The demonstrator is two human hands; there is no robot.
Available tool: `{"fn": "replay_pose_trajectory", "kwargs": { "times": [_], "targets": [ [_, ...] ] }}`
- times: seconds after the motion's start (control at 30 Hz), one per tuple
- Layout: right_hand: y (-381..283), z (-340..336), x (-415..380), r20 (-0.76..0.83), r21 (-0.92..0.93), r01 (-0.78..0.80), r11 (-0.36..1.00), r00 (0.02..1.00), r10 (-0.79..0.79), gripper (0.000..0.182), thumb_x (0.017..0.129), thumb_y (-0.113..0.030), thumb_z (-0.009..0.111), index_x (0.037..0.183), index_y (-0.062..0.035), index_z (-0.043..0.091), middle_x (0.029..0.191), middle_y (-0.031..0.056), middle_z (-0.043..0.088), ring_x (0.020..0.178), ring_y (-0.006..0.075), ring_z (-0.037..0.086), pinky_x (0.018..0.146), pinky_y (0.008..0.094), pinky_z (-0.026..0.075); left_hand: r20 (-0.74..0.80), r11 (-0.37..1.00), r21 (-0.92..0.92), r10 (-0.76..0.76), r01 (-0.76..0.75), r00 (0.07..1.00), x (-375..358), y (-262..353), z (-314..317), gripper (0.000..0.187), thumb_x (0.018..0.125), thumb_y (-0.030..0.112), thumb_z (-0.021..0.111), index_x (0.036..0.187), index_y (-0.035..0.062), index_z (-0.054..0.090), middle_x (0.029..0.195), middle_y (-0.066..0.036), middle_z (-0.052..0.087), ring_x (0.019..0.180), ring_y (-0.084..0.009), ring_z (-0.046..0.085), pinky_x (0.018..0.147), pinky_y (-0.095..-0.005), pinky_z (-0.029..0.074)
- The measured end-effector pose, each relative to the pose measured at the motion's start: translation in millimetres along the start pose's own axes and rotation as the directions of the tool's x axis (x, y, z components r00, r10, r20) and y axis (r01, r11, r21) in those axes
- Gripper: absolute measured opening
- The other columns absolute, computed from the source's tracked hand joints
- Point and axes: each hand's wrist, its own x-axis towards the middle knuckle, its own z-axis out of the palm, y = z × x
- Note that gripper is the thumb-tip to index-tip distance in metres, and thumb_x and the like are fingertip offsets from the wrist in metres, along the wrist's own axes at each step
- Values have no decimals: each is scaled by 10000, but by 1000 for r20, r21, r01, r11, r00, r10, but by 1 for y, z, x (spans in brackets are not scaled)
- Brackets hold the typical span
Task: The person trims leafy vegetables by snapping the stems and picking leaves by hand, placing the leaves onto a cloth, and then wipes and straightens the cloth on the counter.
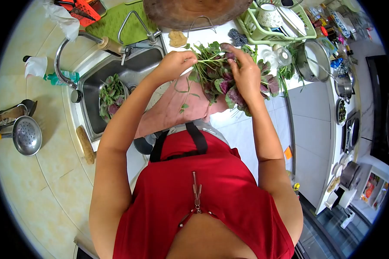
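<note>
A bunch of amaranth greens [216, 82], with purple and green leaves and long pale stems, is between my hands above the counter's front edge. My left hand [177, 64] pinches stems at the bunch's left side, fingertips pressed together. On the other side, my right hand [245, 73] has its fingers and thumb closed on the leafy part. A pink cloth [168, 110] spreads below the bunch, and a loose sprig hangs over it. More amaranth [111, 96] lies in a container in the left part of the steel sink [90, 86].
A curved faucet [60, 60] arches over the sink, near a green cutting board [116, 23]. Behind the bunch are a round wooden board [194, 15], a sponge [177, 39] and a green dish rack [263, 34]. A steel pot [312, 60] stands at right.
</note>
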Motion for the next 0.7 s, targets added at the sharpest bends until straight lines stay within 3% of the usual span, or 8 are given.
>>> {"fn": "replay_pose_trajectory", "kwargs": {
  "times": [0.03,0.13,0.23,0.33,0.53,0.7],
  "targets": [
    [-6,2,-1,51,-74,26,997,998,-22,240,860,-133,649,1093,-178,681,944,107,619,742,324,647,639,420,516,-7,999,2,44,-44,999,-1,3,1,191,933,194,575,969,21,648,764,-99,617,681,-153,561,661,-312,460],
    [-23,8,-1,198,-34,154,987,969,-145,215,844,-117,645,1042,-177,705,1019,74,615,687,315,648,616,414,528,-24,987,12,160,-160,987,1,10,4,187,926,194,575,968,27,648,774,-135,626,682,-213,589,669,-337,469],
    [-15,21,0,312,11,160,987,937,-156,183,852,-109,632,1025,-107,693,968,117,654,763,344,644,672,424,513,-25,981,40,191,-190,981,2,13,3,189,921,199,578,973,32,652,789,-151,640,700,-269,613,670,-357,476],
    [-17,25,-3,280,14,121,993,952,-120,165,852,-101,605,995,-64,678,855,154,667,744,356,641,674,438,506,-13,984,85,157,-155,988,1,15,1,189,909,214,580,967,55,662,790,-155,648,730,-312,630,678,-388,483],
    [-14,41,-3,340,141,-158,977,935,102,142,847,-108,554,907,-69,677,772,180,660,727,382,639,661,460,496,-21,978,138,161,-157,987,1,23,11,182,900,244,574,944,98,673,763,-138,652,727,-342,629,672,-425,480],
    [-6,45,-6,365,306,-170,937,930,50,123,848,-81,540,863,-71,662,731,152,647,670,323,631,636,394,487,57,980,92,173,-178,983,0,26,8,193,917,229,561,954,73,667,758,-143,649,715,-334,628,660,-400,478]
  ]
}}
